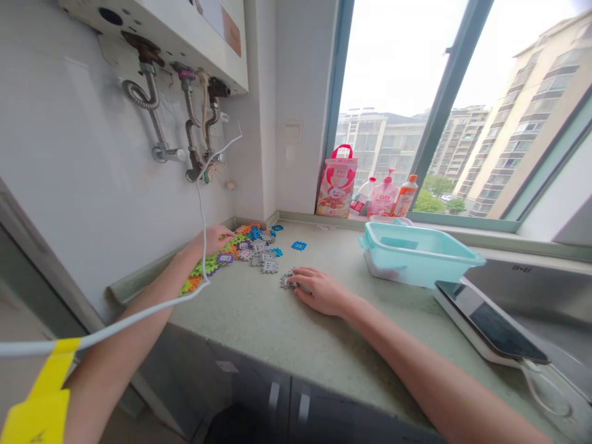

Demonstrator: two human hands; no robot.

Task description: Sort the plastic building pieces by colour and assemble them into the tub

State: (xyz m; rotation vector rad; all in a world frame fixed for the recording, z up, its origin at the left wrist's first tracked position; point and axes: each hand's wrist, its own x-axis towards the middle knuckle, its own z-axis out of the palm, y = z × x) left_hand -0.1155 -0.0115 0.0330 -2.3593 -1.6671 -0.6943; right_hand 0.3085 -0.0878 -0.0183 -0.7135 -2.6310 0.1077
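My right hand [320, 291] rests on the worktop, its fingertips and thumb closed on grey interlocking puzzle tiles [285, 280]. My left hand [213, 239] lies at the far side of a heap of colourful puzzle tiles [207, 266], fingers stretched out over its edge. The heap holds green, orange, purple, blue and grey pieces, some with printed marks. At its near right side lies a grey tile [269, 267]. A single blue tile [298, 245] lies apart, between the heap and the tub.
A turquoise tub [420, 256] stands beside the steel sink [531, 290]. A phone [493, 324] on a white block lies near the sink. A white cable [139, 316] crosses before my left arm. Several bottles and a pink bag [337, 188] stand at the window.
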